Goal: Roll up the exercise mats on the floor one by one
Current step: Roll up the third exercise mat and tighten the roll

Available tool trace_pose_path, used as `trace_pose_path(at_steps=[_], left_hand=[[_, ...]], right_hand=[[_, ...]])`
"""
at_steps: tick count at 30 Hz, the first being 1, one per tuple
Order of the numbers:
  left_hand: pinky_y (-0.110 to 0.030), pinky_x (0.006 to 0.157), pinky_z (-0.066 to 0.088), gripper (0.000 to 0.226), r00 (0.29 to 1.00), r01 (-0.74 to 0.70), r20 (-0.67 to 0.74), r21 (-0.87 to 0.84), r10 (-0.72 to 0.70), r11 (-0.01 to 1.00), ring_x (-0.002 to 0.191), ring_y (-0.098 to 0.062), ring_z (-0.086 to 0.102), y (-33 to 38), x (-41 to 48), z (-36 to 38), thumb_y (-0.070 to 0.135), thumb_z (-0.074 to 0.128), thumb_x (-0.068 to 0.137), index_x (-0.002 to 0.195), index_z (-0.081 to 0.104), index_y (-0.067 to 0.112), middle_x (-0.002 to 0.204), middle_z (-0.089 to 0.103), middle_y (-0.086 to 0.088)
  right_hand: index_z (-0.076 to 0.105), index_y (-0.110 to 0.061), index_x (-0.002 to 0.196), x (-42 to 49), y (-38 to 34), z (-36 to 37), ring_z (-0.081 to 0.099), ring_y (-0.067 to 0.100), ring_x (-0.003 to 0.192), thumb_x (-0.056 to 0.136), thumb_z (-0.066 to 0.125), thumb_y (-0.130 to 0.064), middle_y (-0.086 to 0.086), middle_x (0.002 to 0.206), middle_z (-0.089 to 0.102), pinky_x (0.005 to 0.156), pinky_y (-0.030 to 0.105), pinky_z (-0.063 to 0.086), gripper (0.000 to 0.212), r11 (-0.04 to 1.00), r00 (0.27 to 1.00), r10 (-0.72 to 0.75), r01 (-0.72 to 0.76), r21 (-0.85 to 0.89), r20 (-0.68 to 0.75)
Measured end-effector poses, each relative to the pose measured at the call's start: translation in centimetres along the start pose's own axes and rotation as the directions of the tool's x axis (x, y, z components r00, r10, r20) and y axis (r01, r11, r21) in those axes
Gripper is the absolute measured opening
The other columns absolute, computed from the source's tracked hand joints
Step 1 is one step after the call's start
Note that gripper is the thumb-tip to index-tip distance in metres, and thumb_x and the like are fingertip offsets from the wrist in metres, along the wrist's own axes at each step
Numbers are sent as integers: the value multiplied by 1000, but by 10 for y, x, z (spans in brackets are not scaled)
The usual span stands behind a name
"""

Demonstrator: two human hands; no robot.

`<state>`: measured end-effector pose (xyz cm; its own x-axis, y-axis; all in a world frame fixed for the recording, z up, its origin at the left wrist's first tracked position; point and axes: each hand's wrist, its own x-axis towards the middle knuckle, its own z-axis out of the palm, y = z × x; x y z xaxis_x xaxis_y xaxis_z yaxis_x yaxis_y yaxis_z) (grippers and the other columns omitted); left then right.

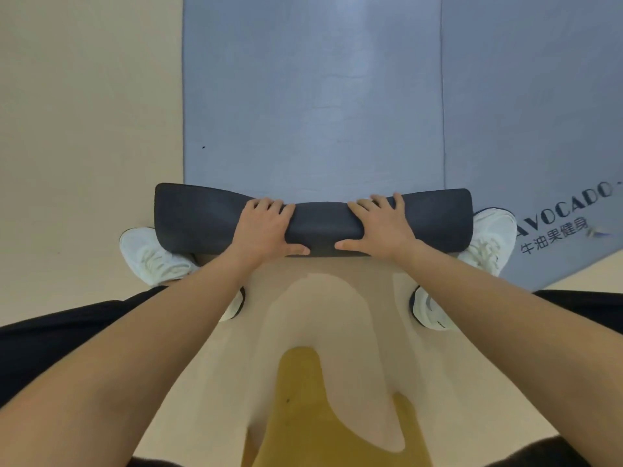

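Note:
A blue-grey exercise mat (313,96) lies flat on the floor, stretching away from me. Its near end is wound into a dark roll (323,224) lying crosswise in the middle of the view. My left hand (266,227) grips the roll left of its centre, fingers over the top and thumb against the near side. My right hand (381,227) grips it right of centre in the same way. The roll sags a little between my hands and bulges at both ends.
A second blue-grey mat (539,112) with printed lettering lies flat to the right, edge to edge with the first. My white shoes (151,254) (488,244) stand at either end of the roll. Beige floor (84,129) lies to the left.

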<state>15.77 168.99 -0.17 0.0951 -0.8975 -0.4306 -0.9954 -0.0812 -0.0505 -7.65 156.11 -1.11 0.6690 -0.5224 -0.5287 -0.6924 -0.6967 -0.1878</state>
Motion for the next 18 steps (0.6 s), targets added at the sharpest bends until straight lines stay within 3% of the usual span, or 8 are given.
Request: trace_pose_path(at_steps=[5, 9, 13, 18], left_hand=[[-35, 72, 44, 88, 993, 0, 118, -176, 21, 984, 91, -20, 61, -8, 9, 2, 95, 43, 73, 131, 56, 31, 97, 69, 4], [-36, 73, 51, 77, 970, 23, 239, -252, 39, 968, 82, -22, 64, -16, 24, 3, 95, 49, 73, 109, 65, 29, 82, 67, 4], [-35, 64, 43, 80, 951, 51, 302, -357, 63, 933, 72, -22, 60, -25, 45, 3, 92, 56, 72, 83, 63, 13, 70, 62, -2], [-34, 64, 45, 88, 949, 104, 316, -346, 11, 933, 72, -18, 60, -41, 64, 0, 101, 45, 66, 86, 65, 18, 73, 64, 0]], right_hand=[[27, -25, 160, -16, 2, 16, 17, 42, 153, 80, 34, -91, 13, 166, 25, 121, 69, 6, 104, 994, 997, -9, 2, -106, -74], [42, -18, 151, -17, 16, 37, 43, 40, 140, 82, 22, -91, 12, 151, 49, 116, 67, 27, 102, 984, 992, -63, 45, -171, -106], [55, -16, 129, 6, 24, 28, 59, 29, 103, 86, 14, -88, 7, 116, 65, 91, 46, 47, 93, 976, 985, -142, 123, -181, -98], [50, -20, 106, 41, 32, -2, 57, 24, 72, 85, 22, -89, 0, 83, 57, 58, 36, 37, 78, 982, 987, -149, 139, -130, -67]])
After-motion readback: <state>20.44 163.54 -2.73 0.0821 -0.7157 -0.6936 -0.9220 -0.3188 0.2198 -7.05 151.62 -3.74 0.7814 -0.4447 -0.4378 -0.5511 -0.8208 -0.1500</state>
